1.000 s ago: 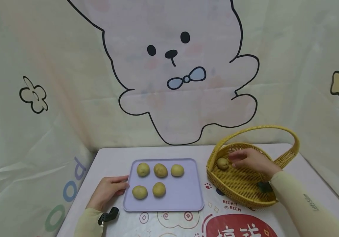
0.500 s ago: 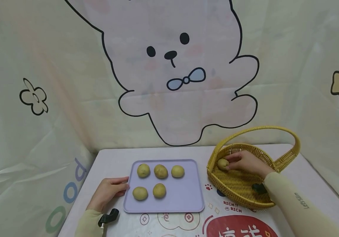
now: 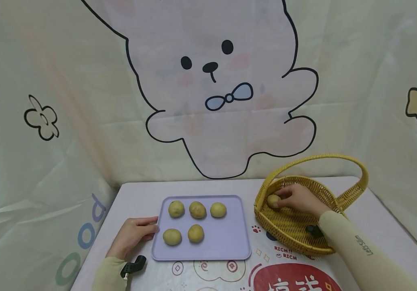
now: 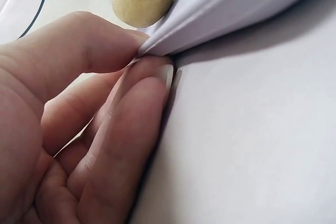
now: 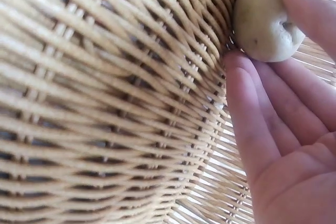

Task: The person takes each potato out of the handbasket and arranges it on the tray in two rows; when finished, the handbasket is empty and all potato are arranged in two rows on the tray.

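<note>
My left hand (image 3: 132, 236) pinches the left rim of the lavender tray (image 3: 226, 240) between thumb and fingers, as the left wrist view shows up close. Several potatoes (image 3: 172, 237) lie on the tray in two rows: three at the back, two in front. My right hand (image 3: 299, 199) is inside the yellow wicker basket (image 3: 284, 226), its thumb and fingers around a potato (image 5: 265, 22) at the basket's left wall. In the right wrist view the thumb lies on the potato's upper side and the fingers reach beneath it, close to the woven wall.
The basket's tall handle (image 3: 330, 156) arches above my right forearm. A black wrist mount (image 3: 134, 266) sits on my left sleeve, and a dark one (image 3: 314, 231) hangs below my right wrist. A white table (image 3: 135, 198) with a printed cover lies underneath; a cartoon curtain (image 3: 230, 133) stands behind.
My right hand has moved left and down inside the basket and closed its fingers on the potato there. The left hand and the tray stay where they were.
</note>
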{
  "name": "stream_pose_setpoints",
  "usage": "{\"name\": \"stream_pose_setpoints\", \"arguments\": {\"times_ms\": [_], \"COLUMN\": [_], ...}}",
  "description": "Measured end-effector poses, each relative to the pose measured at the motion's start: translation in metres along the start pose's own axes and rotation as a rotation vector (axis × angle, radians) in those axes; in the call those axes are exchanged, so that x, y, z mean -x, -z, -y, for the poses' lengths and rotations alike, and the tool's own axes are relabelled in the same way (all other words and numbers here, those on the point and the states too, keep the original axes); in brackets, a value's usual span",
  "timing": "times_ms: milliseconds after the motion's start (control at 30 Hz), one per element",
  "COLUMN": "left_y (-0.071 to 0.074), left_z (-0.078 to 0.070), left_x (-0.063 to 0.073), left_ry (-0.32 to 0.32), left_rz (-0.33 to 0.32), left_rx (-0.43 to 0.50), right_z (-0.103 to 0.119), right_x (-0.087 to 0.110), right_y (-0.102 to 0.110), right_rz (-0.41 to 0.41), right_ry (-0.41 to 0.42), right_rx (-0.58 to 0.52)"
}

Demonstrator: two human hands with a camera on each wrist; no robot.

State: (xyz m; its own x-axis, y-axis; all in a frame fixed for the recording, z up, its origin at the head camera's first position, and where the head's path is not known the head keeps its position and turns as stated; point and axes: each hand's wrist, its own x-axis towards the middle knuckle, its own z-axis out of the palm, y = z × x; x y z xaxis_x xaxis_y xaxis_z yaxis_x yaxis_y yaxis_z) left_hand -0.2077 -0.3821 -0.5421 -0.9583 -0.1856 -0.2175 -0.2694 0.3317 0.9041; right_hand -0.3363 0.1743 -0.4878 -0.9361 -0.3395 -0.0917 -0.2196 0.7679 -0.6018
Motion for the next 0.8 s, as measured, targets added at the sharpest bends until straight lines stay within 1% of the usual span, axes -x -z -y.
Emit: {"name": "stream_pose_setpoints", "arguments": {"times_ms": [100,233,367,467,600,667,767,800], "left_y": [-0.001,0.000,0.003,0.006,0.007,0.006,0.003,0.002], "left_z": [0.001,-0.001,-0.001,0.000,0.000,-0.001,-0.002,-0.002], "left_x": [-0.001,0.000,0.002,0.004,0.004,0.003,0.001,0.001], "left_ry": [-0.010,0.005,0.022,0.021,0.011,0.010,0.005,0.008], "left_rz": [0.002,-0.003,-0.014,-0.019,-0.021,-0.021,-0.012,-0.010], "left_rx": [-0.005,-0.002,-0.019,-0.021,-0.015,-0.014,-0.008,-0.004], "right_z": [0.001,0.004,0.011,0.023,0.040,0.048,0.058,0.061], "right_x": [0.001,0.002,0.011,0.025,0.050,0.064,0.085,0.091], "right_y": [0.000,0.003,0.009,0.017,0.026,0.027,0.022,0.019], "right_rz": [0.005,0.005,-0.004,-0.020,-0.057,-0.066,-0.078,-0.079], "right_ry": [0.006,0.029,0.041,0.036,0.041,0.040,0.024,0.029], "right_rx": [-0.008,0.006,0.029,0.019,-0.003,-0.027,-0.076,-0.101]}}
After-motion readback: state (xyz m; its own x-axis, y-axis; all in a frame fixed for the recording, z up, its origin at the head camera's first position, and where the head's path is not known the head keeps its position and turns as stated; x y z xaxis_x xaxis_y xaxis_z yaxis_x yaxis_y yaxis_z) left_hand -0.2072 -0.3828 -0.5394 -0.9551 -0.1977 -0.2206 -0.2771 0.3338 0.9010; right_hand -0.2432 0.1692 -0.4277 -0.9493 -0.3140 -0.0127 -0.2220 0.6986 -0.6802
